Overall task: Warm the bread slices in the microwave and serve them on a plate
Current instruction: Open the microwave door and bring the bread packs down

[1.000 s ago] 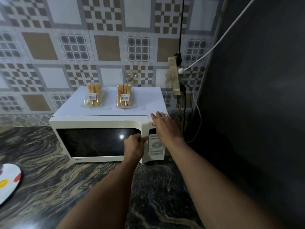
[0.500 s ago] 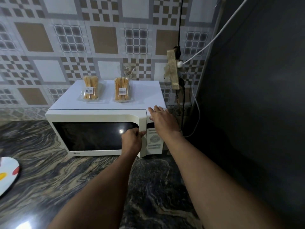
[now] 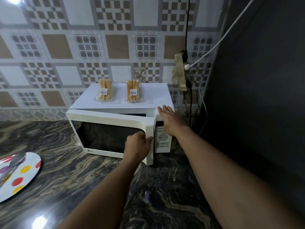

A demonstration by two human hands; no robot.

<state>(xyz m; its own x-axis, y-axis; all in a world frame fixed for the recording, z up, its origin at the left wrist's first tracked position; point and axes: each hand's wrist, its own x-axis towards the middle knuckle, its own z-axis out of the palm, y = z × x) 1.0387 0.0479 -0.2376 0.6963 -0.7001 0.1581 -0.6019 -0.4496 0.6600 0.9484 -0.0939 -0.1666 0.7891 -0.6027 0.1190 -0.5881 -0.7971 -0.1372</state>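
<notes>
The left hand (image 3: pixel 137 146) grasps the ajar microwave door (image 3: pixel 107 119), the right hand (image 3: pixel 170 119) lies released, flat on the microwave (image 3: pixel 155 96) at its front-right corner; the bread packs (image 3: pixel 133 93) sit farther back on top, lengthwise near-to-far, nearest the right grip.

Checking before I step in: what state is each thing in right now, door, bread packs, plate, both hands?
Microwave door: ajar, right edge swung out.
Left hand: grips the door's right edge.
Right hand: flat, fingers straight, on the microwave top's right corner.
Left bread pack: wrapped, lying on the microwave top.
Right bread pack: wrapped, beside it, apart.
Plate: on the counter, no bread; a blurred utensil lies on it.
</notes>
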